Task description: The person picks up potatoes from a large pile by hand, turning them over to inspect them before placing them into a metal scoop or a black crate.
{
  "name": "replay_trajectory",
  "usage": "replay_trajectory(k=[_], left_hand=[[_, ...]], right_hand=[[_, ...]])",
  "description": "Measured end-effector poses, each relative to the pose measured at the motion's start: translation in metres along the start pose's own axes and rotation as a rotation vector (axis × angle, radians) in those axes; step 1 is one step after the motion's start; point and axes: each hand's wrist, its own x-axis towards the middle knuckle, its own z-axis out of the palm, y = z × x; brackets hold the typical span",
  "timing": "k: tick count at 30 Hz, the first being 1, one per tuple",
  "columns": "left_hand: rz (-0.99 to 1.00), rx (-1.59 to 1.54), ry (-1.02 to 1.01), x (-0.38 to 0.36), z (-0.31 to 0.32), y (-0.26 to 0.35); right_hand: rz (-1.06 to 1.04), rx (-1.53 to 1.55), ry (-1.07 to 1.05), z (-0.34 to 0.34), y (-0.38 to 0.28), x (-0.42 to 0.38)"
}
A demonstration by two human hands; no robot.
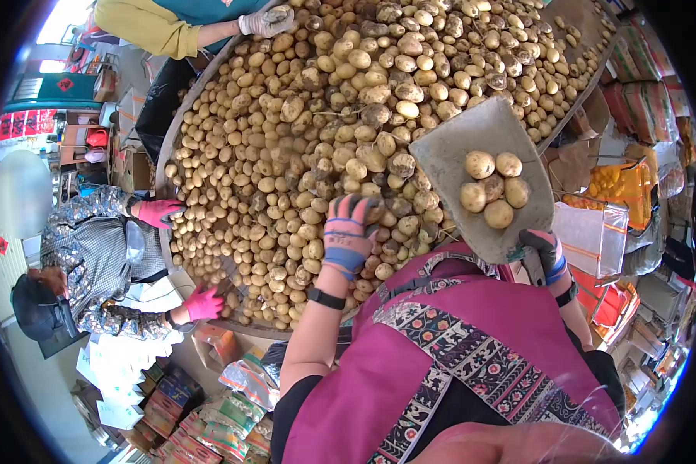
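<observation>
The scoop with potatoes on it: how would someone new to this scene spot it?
Start at the big round table heaped with potatoes. At its near right edge, the right hand holds a flat grey scoop. Unlike the heap beside it, it carries only five potatoes.

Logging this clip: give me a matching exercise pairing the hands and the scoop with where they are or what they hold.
Things:
1. left hand
2. right hand
3. scoop
4. co-worker's pink gloves

States:
A. holds a few potatoes
B. grips the scoop's handle
C. at the table's far edge
D. rests on the potato pile

Pairs: 1-D, 2-B, 3-A, 4-C
</observation>
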Motion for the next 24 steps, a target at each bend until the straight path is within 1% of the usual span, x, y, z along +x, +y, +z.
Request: replay_trajectory(k=[1,2,3,5,7,8,9,10,12,13,14,15,16,17,18,19,20,21,23,24], left_hand=[[-0.059,-0.069,0.034,-0.010,0.002,-0.012],[-0.115,-0.137,0.071,-0.016,0.004,-0.026],[-0.181,-0.211,0.049,-0.019,0.008,-0.047],[-0.392,-0.098,0.022,-0.035,0.002,-0.067],[-0.283,0.039,0.155,-0.028,-0.019,-0.054],[-0.174,0.056,0.233,-0.019,-0.023,-0.053],[-0.179,-0.053,0.245,-0.004,-0.032,-0.041],[-0.162,-0.085,0.242,0.011,-0.037,-0.030],[-0.144,-0.120,0.243,0.041,-0.033,-0.017],[-0.067,-0.170,0.091,0.058,-0.028,-0.013],[0.011,-0.221,-0.062,0.065,-0.023,-0.008],[0.009,-0.227,-0.060,0.060,-0.008,-0.009],[0.095,-0.038,-0.039,0.051,0.013,-0.015],[0.176,0.154,-0.013,0.043,0.024,-0.017],[0.103,0.162,-0.022,0.034,0.017,-0.016],[0.102,0.164,-0.015,0.031,0.008,-0.018],[-0.147,0.094,-0.179,0.026,-0.007,-0.018],[-0.402,0.023,-0.344,0.018,-0.018,-0.022],[-0.469,0.049,-0.465,0.002,-0.009,-0.054],[-0.442,0.001,-0.409,-0.010,-0.024,-0.054]], right_hand=[[0.001,-0.002,-0.004,0.003,0.000,0.000],[0.003,0.129,0.029,0.005,-0.001,0.001],[0.006,0.258,0.064,0.005,-0.002,0.002],[0.010,0.249,0.069,0.000,0.000,0.004],[0.022,0.235,0.080,-0.001,-0.002,0.004],[0.062,0.272,0.027,0.006,-0.007,0.004],[0.099,0.309,-0.031,0.011,-0.010,0.006],[0.102,0.305,-0.040,0.011,-0.005,0.010],[0.053,0.267,-0.030,0.005,0.009,0.018],[0.052,0.263,-0.030,0.006,0.008,0.017],[0.037,0.192,-0.036,0.006,0.007,0.016],[0.021,0.120,-0.042,0.005,0.006,0.014],[-0.035,0.062,-0.053,-0.010,0.017,0.017],[-0.039,0.054,-0.058,-0.009,0.015,0.015],[0.018,0.117,0.000,-0.004,0.012,0.015],[0.075,0.186,0.064,0.000,0.010,0.013],[0.019,0.149,0.077,0.001,0.007,0.006],[0.024,0.147,0.077,0.003,0.005,0.002],[0.035,0.179,0.031,0.009,0.001,0.003],[0.030,0.181,0.027,0.008,0.002,0.006]])
